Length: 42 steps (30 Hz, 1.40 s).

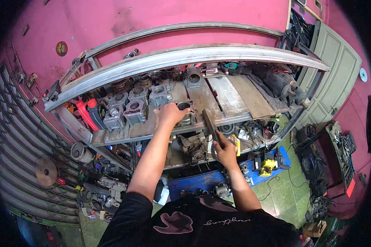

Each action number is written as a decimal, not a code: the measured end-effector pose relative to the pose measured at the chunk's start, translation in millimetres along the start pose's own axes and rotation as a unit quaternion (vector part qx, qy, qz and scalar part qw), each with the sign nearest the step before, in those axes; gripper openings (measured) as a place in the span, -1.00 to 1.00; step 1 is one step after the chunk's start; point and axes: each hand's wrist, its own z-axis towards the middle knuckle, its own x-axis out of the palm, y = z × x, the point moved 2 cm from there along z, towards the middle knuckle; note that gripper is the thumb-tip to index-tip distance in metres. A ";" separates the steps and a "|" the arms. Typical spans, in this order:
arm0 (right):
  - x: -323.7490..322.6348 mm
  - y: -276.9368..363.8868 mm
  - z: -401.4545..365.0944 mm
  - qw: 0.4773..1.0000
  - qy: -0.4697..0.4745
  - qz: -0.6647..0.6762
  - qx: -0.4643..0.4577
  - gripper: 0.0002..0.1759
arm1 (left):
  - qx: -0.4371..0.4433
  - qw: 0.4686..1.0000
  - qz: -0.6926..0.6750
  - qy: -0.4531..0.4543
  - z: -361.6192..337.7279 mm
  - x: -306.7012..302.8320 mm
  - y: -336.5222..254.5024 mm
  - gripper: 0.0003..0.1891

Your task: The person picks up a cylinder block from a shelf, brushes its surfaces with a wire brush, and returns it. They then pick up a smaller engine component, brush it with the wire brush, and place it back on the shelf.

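My left hand [172, 114] grips the rim of a grey metal engine cylinder block [187, 120], which stands near the front edge of the wooden shelf [152, 131]. Its round bore faces up beside my thumb. In my right hand [226, 153], just right of the block and lower, is a long, narrow, dark brown tool [209, 121], shaped like a wire brush. The tool slants up and left, its far end over the shelf's edge. My fingers hide its near end. Several more cylinder blocks [135, 111] stand to the left of my left hand.
A metal rail [185, 57] crosses above the shelf. Red and black bottles [90, 113] stand at its left end, a dark cylindrical part [281, 85] at its right. An engine part [196, 148] lies on the lower shelf. Below is a blue bench [193, 181] with parts and a yellow item [268, 166].
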 end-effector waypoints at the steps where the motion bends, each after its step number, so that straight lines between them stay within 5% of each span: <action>1: -2.0 20.6 1.1 0.999 0.015 -0.036 0.032 -0.41 | -0.002 1.000 0.001 0.001 6.1 5.0 8.1 -0.14; 3: 3.2 47.1 10.8 0.993 -0.014 -0.118 -0.028 -0.43 | 0.129 0.982 0.024 -0.137 20.9 19.3 23.8 -0.26; 4: 6.2 59.0 20.2 0.984 -0.003 -0.175 -0.029 -0.46 | 0.128 0.989 0.058 -0.047 31.5 16.4 26.0 -0.22; 11: 61.3 83.1 108.9 0.922 0.065 -0.381 -0.036 -0.46 | 0.125 0.990 0.034 -0.056 36.6 27.6 39.1 -0.27; 17: 59.4 73.0 149.6 0.925 0.132 -0.352 -0.052 -0.45 | 0.111 0.991 0.078 0.001 41.9 20.9 33.6 -0.25; 21: 25.1 88.3 84.1 0.889 0.114 -0.425 -0.123 -0.45 | 0.109 0.990 0.093 -0.001 49.7 20.1 33.2 -0.25; 24: 34.5 90.2 104.2 0.897 0.149 -0.409 -0.078 -0.45 | 0.123 0.989 0.085 -0.001 45.4 20.3 36.4 -0.25; 29: 61.9 57.6 187.8 0.917 0.224 -0.304 -0.130 -0.40 | 0.115 0.988 0.100 0.022 50.5 20.2 33.7 -0.23; 38: 1.9 85.1 76.0 0.895 0.148 -0.399 -0.134 -0.41 | 0.114 0.990 0.083 0.030 50.5 21.1 40.7 -0.16; 42: 14.0 79.4 92.9 0.910 0.149 -0.377 -0.089 -0.43 | 0.113 0.990 0.081 0.034 53.4 25.2 45.7 -0.14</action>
